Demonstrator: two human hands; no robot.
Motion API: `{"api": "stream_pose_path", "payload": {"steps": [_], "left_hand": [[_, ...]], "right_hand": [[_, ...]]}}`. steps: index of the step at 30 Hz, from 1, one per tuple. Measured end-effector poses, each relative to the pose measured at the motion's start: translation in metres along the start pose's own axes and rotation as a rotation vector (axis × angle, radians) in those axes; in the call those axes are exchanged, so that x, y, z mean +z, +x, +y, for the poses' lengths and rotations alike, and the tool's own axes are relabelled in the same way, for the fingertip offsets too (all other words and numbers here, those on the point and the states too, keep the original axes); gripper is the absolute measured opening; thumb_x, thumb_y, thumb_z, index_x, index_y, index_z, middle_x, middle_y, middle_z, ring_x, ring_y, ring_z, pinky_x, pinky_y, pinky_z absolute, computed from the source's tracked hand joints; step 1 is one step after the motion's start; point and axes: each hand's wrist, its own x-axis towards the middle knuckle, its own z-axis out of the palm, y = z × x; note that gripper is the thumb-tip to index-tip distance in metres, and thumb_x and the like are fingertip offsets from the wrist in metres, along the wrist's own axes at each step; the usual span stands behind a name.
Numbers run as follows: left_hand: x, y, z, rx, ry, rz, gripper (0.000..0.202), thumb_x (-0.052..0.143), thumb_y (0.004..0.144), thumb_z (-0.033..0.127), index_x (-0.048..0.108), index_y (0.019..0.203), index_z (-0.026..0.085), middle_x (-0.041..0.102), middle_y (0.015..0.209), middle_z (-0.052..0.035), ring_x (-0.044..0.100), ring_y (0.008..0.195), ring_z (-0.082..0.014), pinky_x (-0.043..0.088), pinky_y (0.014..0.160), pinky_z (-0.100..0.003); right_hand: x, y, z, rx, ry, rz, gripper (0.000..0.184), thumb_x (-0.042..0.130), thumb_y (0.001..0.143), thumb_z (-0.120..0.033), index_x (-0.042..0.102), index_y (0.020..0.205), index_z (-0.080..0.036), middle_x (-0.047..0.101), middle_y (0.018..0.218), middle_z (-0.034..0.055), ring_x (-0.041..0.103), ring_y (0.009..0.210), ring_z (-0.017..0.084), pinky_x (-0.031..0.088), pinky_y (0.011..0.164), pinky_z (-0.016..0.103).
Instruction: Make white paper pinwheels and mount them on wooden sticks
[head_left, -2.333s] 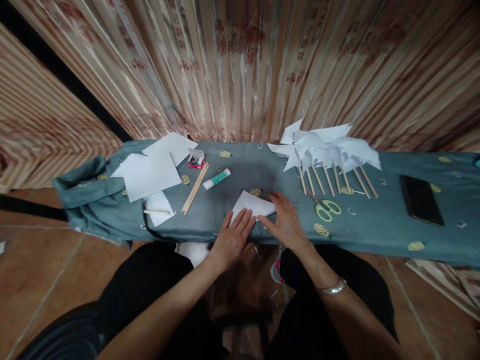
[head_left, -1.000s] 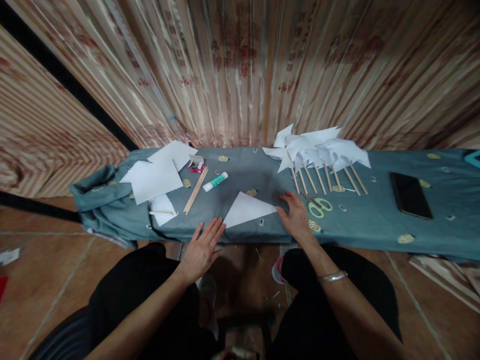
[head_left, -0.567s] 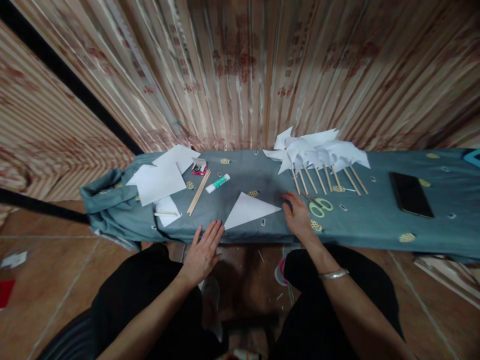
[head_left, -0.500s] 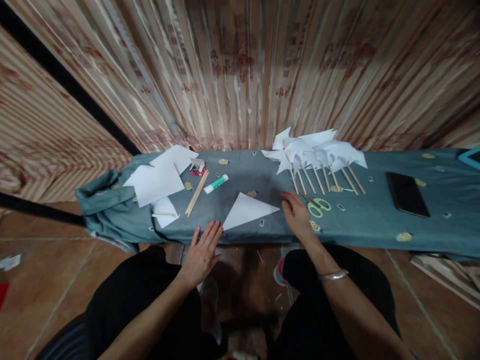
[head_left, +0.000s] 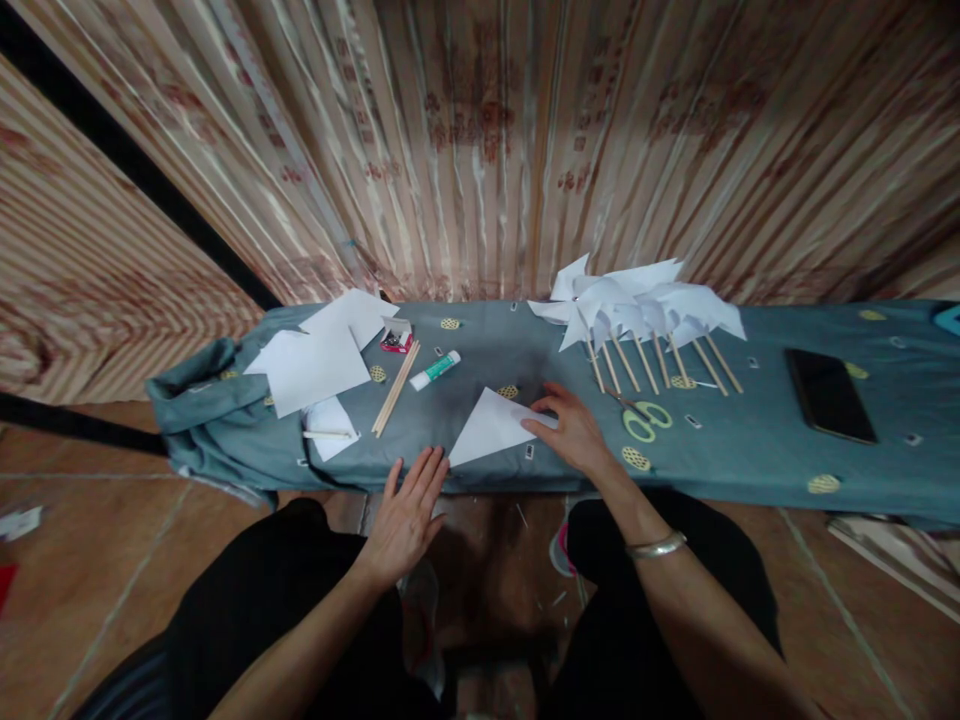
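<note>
A white sheet of paper folded into a triangle [head_left: 486, 428] lies flat on the cloth-covered table. My left hand [head_left: 405, 515] is open, fingers stretched over the front edge, with the fingertips at the triangle's lower left corner. Over its right corner is my right hand [head_left: 574, 430], thumb and fingers apart, the thumb and a fingertip resting on the paper. Just right of that hand lie green-handled scissors [head_left: 643, 420]. A glue stick [head_left: 435, 370] is behind the triangle to the left, beside several wooden sticks [head_left: 396, 390].
Paper pinwheels on sticks [head_left: 645, 305] lie in a row at the back right. A black phone [head_left: 831, 394] rests farther right. White paper sheets [head_left: 319, 370] and an opened red box of small pins [head_left: 396, 336] are at the left. A pleated curtain [head_left: 480, 150] hangs behind the table [head_left: 772, 450].
My right hand has moved left, from beside the triangle's right corner onto it. My left hand has stayed at the left corner. The view has shifted slightly.
</note>
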Motion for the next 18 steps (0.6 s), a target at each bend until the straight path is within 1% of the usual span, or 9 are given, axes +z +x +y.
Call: {"api": "stream_pose_path", "payload": {"steps": [4, 6, 8, 10, 13, 15, 16, 18], "left_hand": [[-0.001, 0.000, 0.001, -0.014, -0.070, 0.014, 0.064, 0.046, 0.092, 0.027, 0.021, 0.149, 0.012, 0.036, 0.151, -0.0175, 0.029, 0.142, -0.0275, 0.016, 0.115, -0.051], [-0.002, 0.001, 0.000, -0.041, -0.151, 0.029, 0.065, 0.046, 0.093, 0.026, 0.018, 0.150, 0.014, 0.035, 0.151, -0.0176, 0.028, 0.142, -0.0267, 0.018, 0.115, -0.052], [-0.002, 0.006, -0.001, -0.119, -0.278, 0.068, 0.065, 0.044, 0.094, 0.028, 0.015, 0.151, 0.016, 0.034, 0.152, -0.0179, 0.028, 0.143, -0.0259, 0.020, 0.115, -0.052], [-0.003, 0.015, -0.005, -0.259, -0.452, 0.126, 0.064, 0.043, 0.095, 0.034, 0.016, 0.151, 0.018, 0.033, 0.152, -0.0174, 0.028, 0.143, -0.0256, 0.023, 0.115, -0.052], [-0.004, 0.035, -0.012, -0.517, -0.793, 0.213, 0.064, 0.044, 0.093, 0.045, 0.026, 0.148, 0.018, 0.036, 0.151, -0.0160, 0.034, 0.140, -0.0263, 0.028, 0.114, -0.047], [-0.007, 0.051, -0.017, -0.675, -1.076, 0.283, 0.067, 0.045, 0.090, 0.052, 0.034, 0.145, 0.016, 0.046, 0.144, -0.0168, 0.044, 0.133, -0.0274, 0.033, 0.112, -0.046], [-0.009, 0.059, -0.020, -0.745, -1.219, 0.317, 0.071, 0.049, 0.087, 0.056, 0.039, 0.143, 0.014, 0.053, 0.139, -0.0174, 0.050, 0.128, -0.0283, 0.037, 0.109, -0.045], [-0.014, 0.075, -0.023, -0.856, -1.442, 0.347, 0.075, 0.058, 0.077, 0.063, 0.053, 0.131, 0.011, 0.066, 0.121, -0.0175, 0.060, 0.116, -0.0299, 0.044, 0.102, -0.043]], "right_hand": [[-0.001, 0.005, -0.002, 0.017, 0.132, -0.033, 0.009, 0.067, 0.068, -0.020, 0.065, 0.077, -0.021, 0.057, 0.133, 0.0106, 0.055, 0.120, 0.028, 0.037, 0.104, 0.046], [-0.003, 0.007, -0.004, 0.012, 0.234, -0.026, 0.005, 0.065, 0.069, -0.020, 0.063, 0.074, -0.020, 0.057, 0.133, 0.0109, 0.056, 0.119, 0.027, 0.037, 0.104, 0.045], [-0.007, 0.009, -0.008, -0.007, 0.334, 0.001, 0.005, 0.064, 0.071, -0.024, 0.062, 0.074, -0.021, 0.056, 0.134, 0.0105, 0.054, 0.121, 0.026, 0.036, 0.105, 0.045], [-0.011, 0.010, -0.012, -0.028, 0.418, 0.042, 0.009, 0.065, 0.072, -0.030, 0.062, 0.075, -0.021, 0.055, 0.135, 0.0093, 0.052, 0.124, 0.026, 0.033, 0.108, 0.045], [-0.017, 0.008, -0.019, -0.042, 0.513, 0.084, 0.014, 0.066, 0.072, -0.035, 0.062, 0.076, -0.022, 0.054, 0.137, 0.0084, 0.049, 0.127, 0.025, 0.031, 0.110, 0.045], [-0.019, 0.006, -0.024, -0.045, 0.554, 0.088, 0.015, 0.066, 0.072, -0.037, 0.063, 0.076, -0.023, 0.053, 0.139, 0.0074, 0.047, 0.129, 0.025, 0.030, 0.110, 0.045], [-0.020, 0.005, -0.026, -0.045, 0.568, 0.086, 0.015, 0.067, 0.072, -0.037, 0.063, 0.076, -0.023, 0.052, 0.140, 0.0067, 0.046, 0.130, 0.025, 0.030, 0.111, 0.045], [-0.022, 0.004, -0.029, -0.045, 0.587, 0.082, 0.016, 0.068, 0.072, -0.038, 0.064, 0.075, -0.023, 0.051, 0.141, 0.0054, 0.046, 0.131, 0.026, 0.031, 0.111, 0.045]]}}
